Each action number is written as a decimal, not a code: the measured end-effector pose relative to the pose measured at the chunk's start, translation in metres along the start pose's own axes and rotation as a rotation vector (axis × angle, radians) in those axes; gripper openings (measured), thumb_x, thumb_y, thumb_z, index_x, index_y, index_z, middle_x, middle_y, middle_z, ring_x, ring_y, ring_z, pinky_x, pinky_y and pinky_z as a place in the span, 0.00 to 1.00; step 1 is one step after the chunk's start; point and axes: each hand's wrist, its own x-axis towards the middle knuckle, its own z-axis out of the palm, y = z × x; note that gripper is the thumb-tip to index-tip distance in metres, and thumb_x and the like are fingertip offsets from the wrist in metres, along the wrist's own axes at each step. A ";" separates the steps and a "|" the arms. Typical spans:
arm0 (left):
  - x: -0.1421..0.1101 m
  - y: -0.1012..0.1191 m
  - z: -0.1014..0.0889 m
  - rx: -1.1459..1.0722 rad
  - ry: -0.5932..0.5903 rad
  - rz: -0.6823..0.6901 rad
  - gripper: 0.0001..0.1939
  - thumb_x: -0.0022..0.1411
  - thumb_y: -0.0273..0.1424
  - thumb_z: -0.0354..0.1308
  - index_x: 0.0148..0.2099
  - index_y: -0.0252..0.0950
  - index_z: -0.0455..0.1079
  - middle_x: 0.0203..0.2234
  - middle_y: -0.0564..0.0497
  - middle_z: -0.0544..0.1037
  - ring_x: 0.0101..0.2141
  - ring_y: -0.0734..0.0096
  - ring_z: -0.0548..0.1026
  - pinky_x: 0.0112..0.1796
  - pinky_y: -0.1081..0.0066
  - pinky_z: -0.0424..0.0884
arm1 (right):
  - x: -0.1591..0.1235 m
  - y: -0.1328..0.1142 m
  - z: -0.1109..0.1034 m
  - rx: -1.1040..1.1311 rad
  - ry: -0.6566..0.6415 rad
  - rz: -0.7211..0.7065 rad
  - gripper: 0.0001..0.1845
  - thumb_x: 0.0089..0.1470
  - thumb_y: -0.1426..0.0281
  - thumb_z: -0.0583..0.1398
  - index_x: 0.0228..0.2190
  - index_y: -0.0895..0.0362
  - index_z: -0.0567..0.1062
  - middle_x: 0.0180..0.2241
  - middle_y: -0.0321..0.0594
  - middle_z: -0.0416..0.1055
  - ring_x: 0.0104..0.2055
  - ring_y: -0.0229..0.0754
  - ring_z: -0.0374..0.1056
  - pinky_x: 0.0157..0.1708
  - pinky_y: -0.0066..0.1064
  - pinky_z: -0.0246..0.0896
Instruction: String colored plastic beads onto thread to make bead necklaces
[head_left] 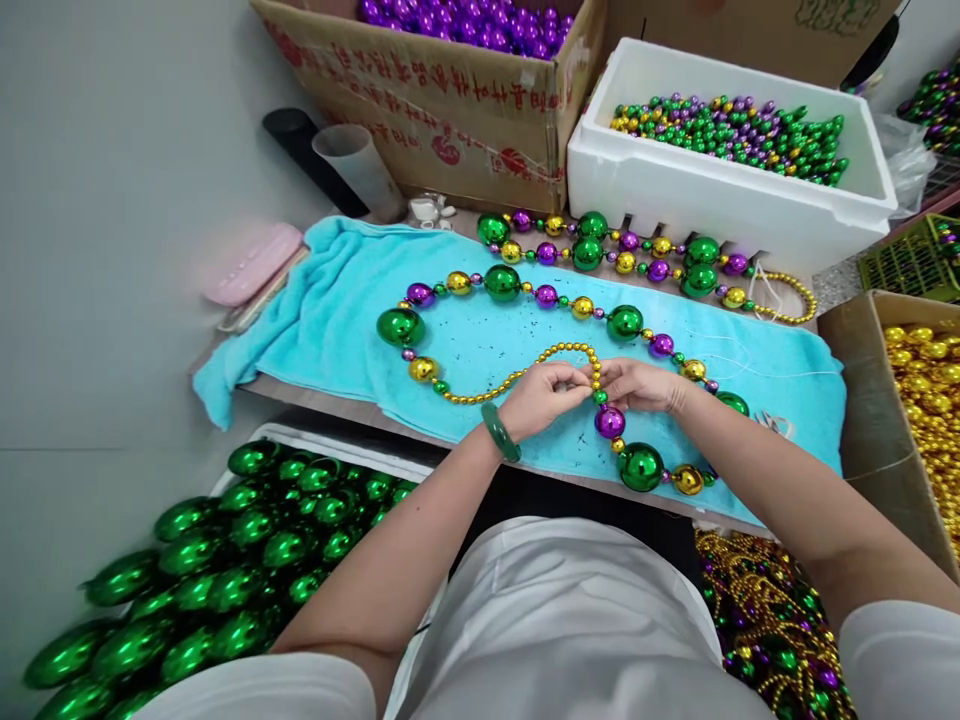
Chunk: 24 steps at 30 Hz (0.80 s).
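Shiny necklace point(502, 283), green, gold, purple; left hand point(544, 398) and right hand point(637, 383) pinch its beads. Far cardboard box point(480, 110) bears red Chinese characters.

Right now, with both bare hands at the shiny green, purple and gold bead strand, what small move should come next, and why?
Perhaps ease the right hand slightly aside: it and the left hand crowd the bead strand where small round gold beads lead to a small round green bead, and I cannot tell whether anything is tied there.
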 end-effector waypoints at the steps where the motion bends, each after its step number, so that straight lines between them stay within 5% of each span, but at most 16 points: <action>1: 0.000 0.000 0.001 0.008 -0.003 0.005 0.07 0.53 0.32 0.59 0.27 0.34 0.73 0.21 0.55 0.67 0.24 0.77 0.61 0.29 0.74 0.58 | 0.000 0.001 0.000 0.005 -0.002 0.001 0.25 0.35 0.81 0.63 0.41 0.60 0.72 0.25 0.31 0.70 0.20 0.27 0.59 0.18 0.18 0.54; 9: 0.000 0.000 0.006 0.118 0.001 0.074 0.06 0.54 0.29 0.58 0.27 0.35 0.73 0.22 0.54 0.68 0.25 0.77 0.64 0.30 0.75 0.60 | 0.001 0.016 -0.001 0.018 -0.066 0.006 0.21 0.35 0.79 0.61 0.37 0.61 0.68 0.16 0.25 0.61 0.12 0.26 0.48 0.10 0.18 0.39; 13: -0.002 0.001 0.005 0.150 0.020 0.105 0.06 0.55 0.28 0.57 0.28 0.35 0.74 0.23 0.53 0.70 0.25 0.77 0.65 0.30 0.74 0.61 | 0.001 0.015 0.000 -0.019 -0.067 0.022 0.19 0.34 0.76 0.62 0.34 0.62 0.68 0.20 0.32 0.68 0.14 0.27 0.52 0.10 0.19 0.39; 24: -0.004 -0.011 0.005 0.176 0.068 0.122 0.06 0.57 0.29 0.56 0.29 0.35 0.74 0.25 0.52 0.72 0.26 0.76 0.66 0.30 0.74 0.61 | -0.017 -0.006 0.008 -0.294 0.299 -0.025 0.12 0.39 0.66 0.65 0.26 0.59 0.70 0.12 0.24 0.54 0.11 0.26 0.41 0.12 0.23 0.30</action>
